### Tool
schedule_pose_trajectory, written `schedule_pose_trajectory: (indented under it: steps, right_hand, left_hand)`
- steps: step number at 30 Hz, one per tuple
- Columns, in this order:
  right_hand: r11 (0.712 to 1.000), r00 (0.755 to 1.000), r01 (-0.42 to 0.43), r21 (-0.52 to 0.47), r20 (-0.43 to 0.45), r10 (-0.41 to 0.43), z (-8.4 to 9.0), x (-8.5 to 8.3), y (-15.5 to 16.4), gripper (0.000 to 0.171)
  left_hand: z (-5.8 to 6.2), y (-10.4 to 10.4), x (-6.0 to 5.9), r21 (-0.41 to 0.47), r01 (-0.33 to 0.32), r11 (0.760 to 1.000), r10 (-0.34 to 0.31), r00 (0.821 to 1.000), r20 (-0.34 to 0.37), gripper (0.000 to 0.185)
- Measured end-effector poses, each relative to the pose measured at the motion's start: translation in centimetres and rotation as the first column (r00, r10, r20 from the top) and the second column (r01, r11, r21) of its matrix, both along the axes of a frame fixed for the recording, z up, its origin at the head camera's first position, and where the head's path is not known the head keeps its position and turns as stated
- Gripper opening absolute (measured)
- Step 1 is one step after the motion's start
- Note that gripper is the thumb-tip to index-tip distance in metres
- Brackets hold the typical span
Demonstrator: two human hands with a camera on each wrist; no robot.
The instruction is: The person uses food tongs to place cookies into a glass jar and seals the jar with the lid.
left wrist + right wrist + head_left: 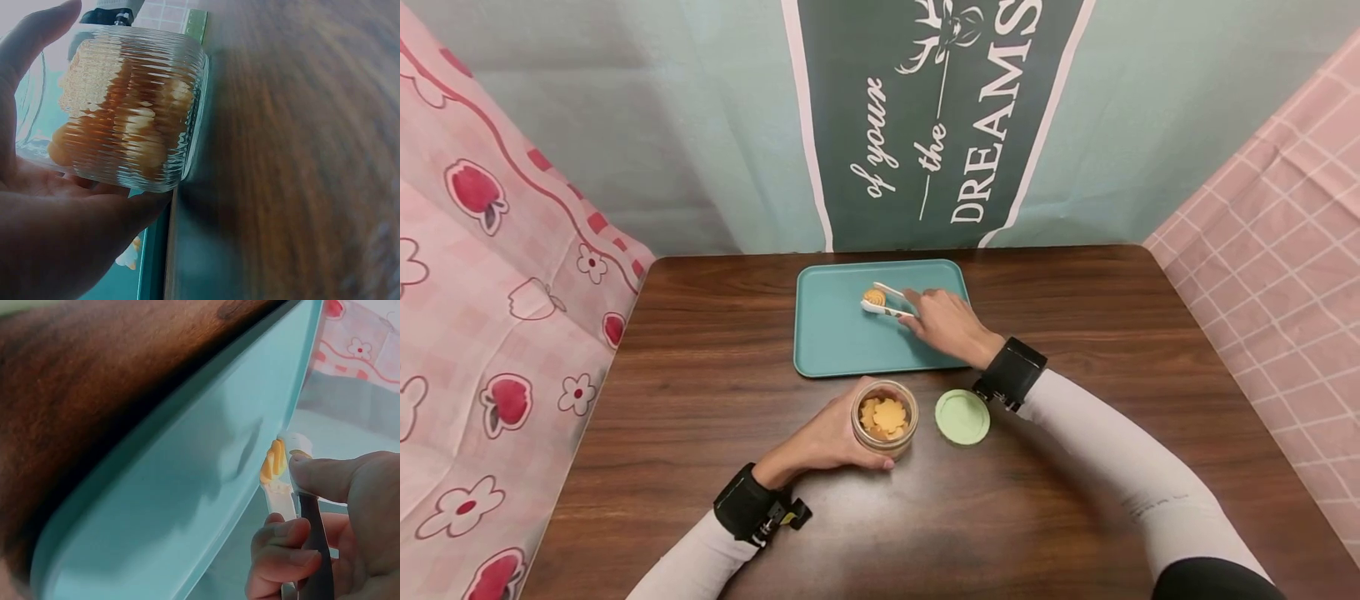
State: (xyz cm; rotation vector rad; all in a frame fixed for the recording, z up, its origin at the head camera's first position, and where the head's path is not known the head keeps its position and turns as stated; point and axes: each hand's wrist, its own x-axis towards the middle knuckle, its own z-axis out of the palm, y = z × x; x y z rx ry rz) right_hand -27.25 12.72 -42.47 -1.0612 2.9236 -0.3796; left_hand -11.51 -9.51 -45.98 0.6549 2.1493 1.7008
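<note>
In the head view, my left hand (pixel 833 435) grips a ribbed glass jar (pixel 140 106) around its side. Flower-shaped yellow cookies (pixel 887 416) show through its uncovered mouth. My right hand (pixel 953 322) is over the teal tray (pixel 827 346), holding small tongs (pixel 306 506) with white tips and a dark handle between thumb and fingers. A ridged, swirled yellow cookie (pixel 274 462) sits at the tongs' tips, above the tray surface in the right wrist view. Part of the tongs' handle is hidden by my fingers.
A pale green round lid (pixel 962 417) lies on the brown wooden table (pixel 1075 467), right of the jar and below the right wrist. Behind the tray hangs a green printed curtain (pixel 722 125). Pink patterned cloths (pixel 497 317) border both sides.
</note>
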Motion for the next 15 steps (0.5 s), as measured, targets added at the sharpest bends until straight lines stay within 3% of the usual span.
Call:
schedule_pose_trajectory:
  steps: [15]
  right_hand:
    - [1.0,0.999,0.009,-0.002,-0.049,-0.009,1.3,2.0,1.0,0.047]
  left_hand:
    - [-0.2,0.0,0.2,0.011,-0.003,1.0,0.004,1.0,-0.006,0.091]
